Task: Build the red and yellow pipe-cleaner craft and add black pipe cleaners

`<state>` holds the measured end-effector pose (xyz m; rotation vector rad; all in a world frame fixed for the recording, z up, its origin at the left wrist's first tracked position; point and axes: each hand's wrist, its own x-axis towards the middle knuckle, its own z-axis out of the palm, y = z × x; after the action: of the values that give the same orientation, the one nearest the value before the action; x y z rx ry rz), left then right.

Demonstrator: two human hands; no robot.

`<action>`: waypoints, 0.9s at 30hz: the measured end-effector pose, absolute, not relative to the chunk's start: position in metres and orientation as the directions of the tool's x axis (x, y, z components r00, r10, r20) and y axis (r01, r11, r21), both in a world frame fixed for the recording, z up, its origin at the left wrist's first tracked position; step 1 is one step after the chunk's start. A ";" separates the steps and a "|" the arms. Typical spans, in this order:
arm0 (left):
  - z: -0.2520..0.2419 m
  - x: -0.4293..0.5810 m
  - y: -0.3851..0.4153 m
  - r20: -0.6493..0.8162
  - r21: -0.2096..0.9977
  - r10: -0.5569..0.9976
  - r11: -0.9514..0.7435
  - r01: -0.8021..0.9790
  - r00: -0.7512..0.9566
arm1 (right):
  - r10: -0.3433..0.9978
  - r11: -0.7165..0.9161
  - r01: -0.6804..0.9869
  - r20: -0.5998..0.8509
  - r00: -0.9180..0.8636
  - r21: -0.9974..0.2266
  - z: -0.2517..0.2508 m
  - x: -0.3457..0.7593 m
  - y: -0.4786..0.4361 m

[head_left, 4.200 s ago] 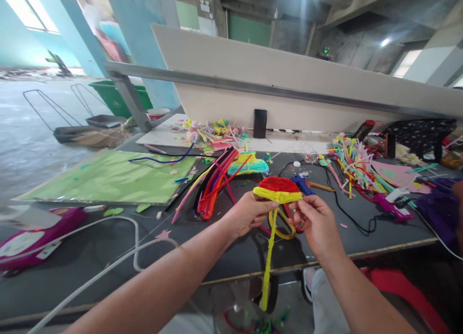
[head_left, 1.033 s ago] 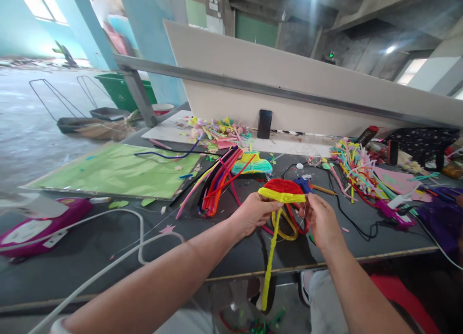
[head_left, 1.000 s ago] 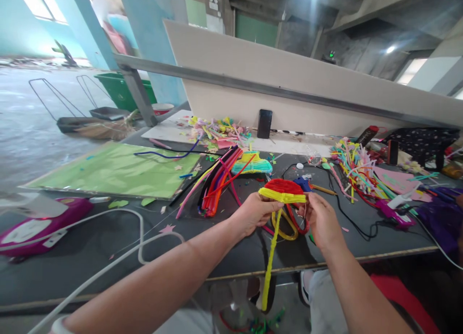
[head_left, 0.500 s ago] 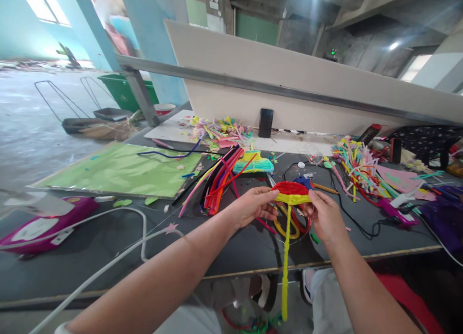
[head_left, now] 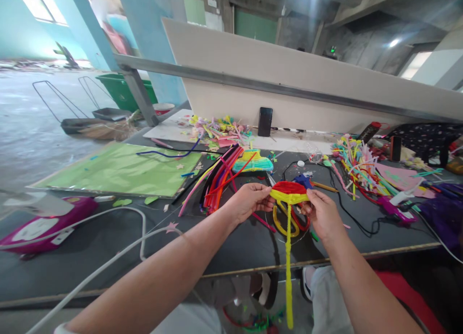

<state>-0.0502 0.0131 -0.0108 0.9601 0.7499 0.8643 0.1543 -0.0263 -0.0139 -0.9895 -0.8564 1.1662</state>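
Between both hands, above the table's front part, is a red and yellow pipe-cleaner piece (head_left: 289,193) with a domed red top and a yellow lower band. A long yellow stem hangs from its middle, past the table edge. My left hand (head_left: 255,201) pinches the left end of the band. At the right end, my right hand (head_left: 321,213) pinches it between thumb and fingers. Behind and below the piece lie scissors (head_left: 281,223) with yellow and red handles, partly hidden by it. A yellow and turquoise pipe-cleaner shape (head_left: 253,161) rests farther back.
A bundle of coloured pipe cleaners (head_left: 217,182) lies left of my hands, beside a green sheet (head_left: 119,172). Purple glue-gun-like devices with cords sit at left (head_left: 47,225) and right (head_left: 398,211). A phone (head_left: 265,121) leans against the white board (head_left: 289,102). Pipe-cleaner scraps (head_left: 354,160) are heaped right.
Both hands have shifted slightly left with the piece, still pinching its ends. Its hanging yellow stem has swung a little to the right at the bottom.
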 end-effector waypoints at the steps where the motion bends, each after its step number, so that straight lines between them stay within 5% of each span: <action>1: -0.010 -0.050 0.013 -0.156 0.907 0.873 0.312 -0.283 0.463 | 0.979 0.103 -0.327 0.038 0.200 -0.939 -0.014 0.154 -0.026; 27: -0.017 -0.045 0.015 -0.138 0.931 0.928 0.240 -0.274 0.345 | 0.972 0.002 -0.264 -0.061 0.229 -0.964 -0.022 0.154 -0.019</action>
<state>-0.0450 0.0155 -0.0168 0.9784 0.8343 0.9683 0.1543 -0.0192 -0.0216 -1.1369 -0.8290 1.1700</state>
